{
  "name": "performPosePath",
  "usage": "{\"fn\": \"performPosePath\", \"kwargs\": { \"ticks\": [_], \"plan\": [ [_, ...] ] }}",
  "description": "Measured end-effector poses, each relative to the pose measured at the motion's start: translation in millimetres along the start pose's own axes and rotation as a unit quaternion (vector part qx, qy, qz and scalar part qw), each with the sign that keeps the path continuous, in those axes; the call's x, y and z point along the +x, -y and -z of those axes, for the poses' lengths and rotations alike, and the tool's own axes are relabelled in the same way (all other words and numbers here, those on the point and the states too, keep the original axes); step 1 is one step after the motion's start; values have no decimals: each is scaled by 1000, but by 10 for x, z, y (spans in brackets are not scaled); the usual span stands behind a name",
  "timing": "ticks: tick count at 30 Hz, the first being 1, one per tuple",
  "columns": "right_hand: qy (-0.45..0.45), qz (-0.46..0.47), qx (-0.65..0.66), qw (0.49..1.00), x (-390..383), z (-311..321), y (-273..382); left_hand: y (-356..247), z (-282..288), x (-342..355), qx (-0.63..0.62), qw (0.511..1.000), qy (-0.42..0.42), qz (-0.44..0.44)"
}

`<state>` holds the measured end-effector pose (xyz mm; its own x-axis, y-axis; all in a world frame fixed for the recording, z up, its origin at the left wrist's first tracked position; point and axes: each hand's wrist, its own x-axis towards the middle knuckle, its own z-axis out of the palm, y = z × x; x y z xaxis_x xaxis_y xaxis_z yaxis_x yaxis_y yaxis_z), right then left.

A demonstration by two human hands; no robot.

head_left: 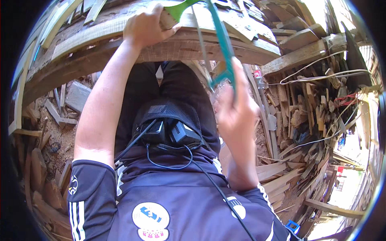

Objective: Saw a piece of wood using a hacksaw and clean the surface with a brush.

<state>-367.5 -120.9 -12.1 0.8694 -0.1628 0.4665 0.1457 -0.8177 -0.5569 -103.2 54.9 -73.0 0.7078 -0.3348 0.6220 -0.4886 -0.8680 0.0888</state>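
My right hand (238, 106) is closed around the handle end of a teal-framed hacksaw (222, 36), in front of the bench. Its thin blade runs from near the hand up past the bench edge, left of the frame. My left hand (145, 29) grips a piece of wood with a green face (181, 9) on the thick wooden bench (189, 49). The blade crosses close to the right part of this piece; whether it touches the wood I cannot tell. The piece's far end is cut off by the upper picture edge.
Boards and offcuts (94, 34) lie on the bench at left. Stacked wood scraps (297, 108) fill the ground at right, with a pale cable (317, 76) strung over them. A black mesh pouch (167, 120) with wired devices sits at my waist. Scraps (78, 96) lie below the bench.
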Motion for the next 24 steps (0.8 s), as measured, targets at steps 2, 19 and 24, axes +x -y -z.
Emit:
{"fn": "performPosePath", "kwargs": {
  "ticks": [2, 19, 24],
  "plan": [
    [-7, 27, -8, 1000, 300, -389, -261, 9, -44, -15, -3, 1000, 4, 7],
    [34, -6, 52, 998, 325, -107, -91, -20, -29, -8, -17, 1000, 2, 18],
    [11, -53, 16, 998, -240, 275, 64, 31, -56, 5, 23, 999, -35, 1]
  ]
}}
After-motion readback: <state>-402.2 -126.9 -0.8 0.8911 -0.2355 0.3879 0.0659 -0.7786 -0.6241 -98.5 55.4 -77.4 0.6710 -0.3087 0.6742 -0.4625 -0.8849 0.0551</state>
